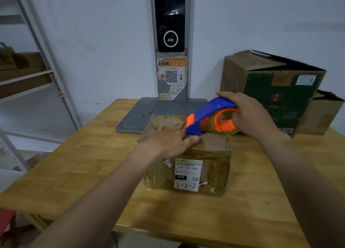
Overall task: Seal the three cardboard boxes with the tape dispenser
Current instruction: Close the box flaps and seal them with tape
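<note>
A small worn cardboard box (209,165) with a white shipping label stands on the wooden table (74,173) in front of me. My left hand (168,139) lies flat on its top flaps, fingers straight, pressing them down. My right hand (250,115) grips a blue and orange tape dispenser (207,115) holding a roll of clear tape; its front end touches the box top beside my left fingertips. A larger green and brown box (270,87) with raised flaps stands at the back right. A third brown box (321,113) is partly hidden behind it.
A grey scale platform (141,113) lies behind the small box, with an upright post carrying a dark screen (169,20) and a torn QR poster (171,78). Metal shelving (37,61) with cardboard stands at the left. The table's front edge is near me.
</note>
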A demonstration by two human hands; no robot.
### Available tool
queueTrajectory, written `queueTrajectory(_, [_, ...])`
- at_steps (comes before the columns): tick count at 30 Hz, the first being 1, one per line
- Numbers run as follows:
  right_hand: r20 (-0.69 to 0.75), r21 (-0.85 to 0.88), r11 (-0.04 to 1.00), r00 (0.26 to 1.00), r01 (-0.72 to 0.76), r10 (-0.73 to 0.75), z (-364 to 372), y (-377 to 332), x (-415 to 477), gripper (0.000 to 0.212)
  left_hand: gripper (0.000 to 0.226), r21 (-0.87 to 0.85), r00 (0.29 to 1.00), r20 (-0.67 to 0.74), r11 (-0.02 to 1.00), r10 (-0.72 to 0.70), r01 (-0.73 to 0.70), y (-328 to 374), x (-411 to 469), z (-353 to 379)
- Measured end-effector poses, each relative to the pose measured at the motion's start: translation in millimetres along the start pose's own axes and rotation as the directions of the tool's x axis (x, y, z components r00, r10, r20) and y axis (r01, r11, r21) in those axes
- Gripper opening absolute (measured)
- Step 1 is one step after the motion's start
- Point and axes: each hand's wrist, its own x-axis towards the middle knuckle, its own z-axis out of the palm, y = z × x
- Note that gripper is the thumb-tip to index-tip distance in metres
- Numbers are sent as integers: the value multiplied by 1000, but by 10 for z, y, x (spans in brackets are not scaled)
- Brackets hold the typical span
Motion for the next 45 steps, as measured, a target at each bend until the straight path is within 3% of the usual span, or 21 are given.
queueTrajectory(2, [-19,88,996,1000,-21,22,14,12,1,71,73,-45,1000,11,999,5,-4,-9,5,23])
queueTrajectory(6, [-80,419,903,987,-94,140,127,54,-81,71,75,-105,1000,29,994,-8,11,-75,-21,36])
queueTrajectory(10, [-120,530,838,967,-129,224,269,27,-165,72,79,-82,1000,31,997,-5,8,-112,-16,56])
queueTrajectory(18, [-71,504,861,992,-58,109,408,-215,2,69,98,-119,999,22,992,-38,40,-510,-162,18])
queueTrajectory(24, [-54,416,908,995,-52,81,305,-161,14,87,106,-234,998,50,971,-34,45,-526,-175,-22])
queueTrajectory(28, [-121,370,929,990,-25,75,140,-65,-57,82,87,-248,997,62,966,-53,67,-472,-220,-47])
queueTrajectory(32, [-166,285,957,982,-44,95,-107,199,-185,78,96,-242,996,63,968,-59,73,-474,-216,-29])
queueTrajectory(36, [-163,236,972,985,-21,60,-94,291,-326,71,89,-239,995,61,967,-75,87,-442,-204,-39])
queueTrajectory(41, [-169,241,971,985,-3,45,-57,309,-373,66,87,-92,986,104,986,-131,140,-266,-145,-113])
queueTrajectory(45, [-178,241,970,983,5,39,-75,334,-388,66,88,-11,992,70,995,-102,103,-1,-150,-65])
